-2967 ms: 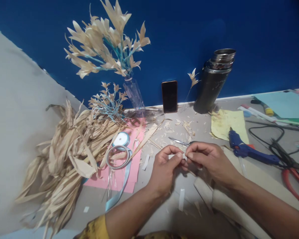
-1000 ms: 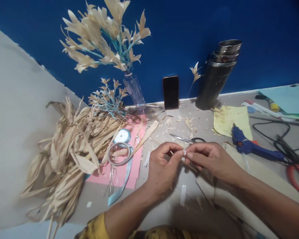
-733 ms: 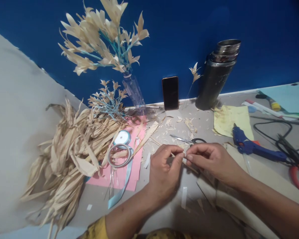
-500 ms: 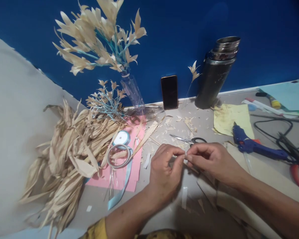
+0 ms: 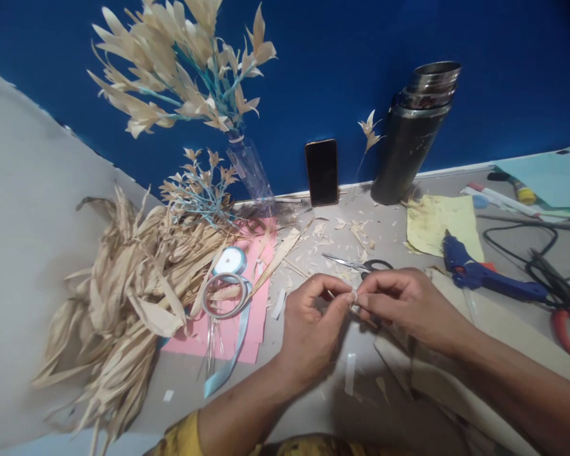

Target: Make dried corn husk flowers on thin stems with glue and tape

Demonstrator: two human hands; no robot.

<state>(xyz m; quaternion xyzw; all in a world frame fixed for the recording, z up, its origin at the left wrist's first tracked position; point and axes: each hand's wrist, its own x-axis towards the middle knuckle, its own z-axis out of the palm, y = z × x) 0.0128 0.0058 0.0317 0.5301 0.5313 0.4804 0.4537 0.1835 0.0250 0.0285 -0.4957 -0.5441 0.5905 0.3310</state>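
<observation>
A small pale strip (image 5: 354, 296) sits pinched between the fingertips of both hands, held just above the table (image 5: 313, 405) near its middle. The left hand (image 5: 311, 326) grips it between thumb and forefinger, the other fingers curled in; the right hand (image 5: 399, 304) meets it from the other side, thumb and forefinger closed on the same bit, so the two sets of fingertips touch. What exactly the strip is made of is too small to tell.

Just behind the hands lie small scissors (image 5: 358, 263), blades pointing left, among scattered husk trimmings. A loose white strip (image 5: 349, 373) lies on the table below the hands. To the right lies a blue glue gun (image 5: 479, 275) beside a yellow paper sheet (image 5: 437, 225). To the left, a tape ring (image 5: 225, 294) and a light blue ribbon spool (image 5: 231, 261) rest on pink paper (image 5: 247, 329), next to a heap of dried husks (image 5: 123, 297). At the back, against the blue wall, stand a bottle of husk flowers (image 5: 251, 171), a dark phone (image 5: 322, 172) and a metal flask (image 5: 413, 133).
</observation>
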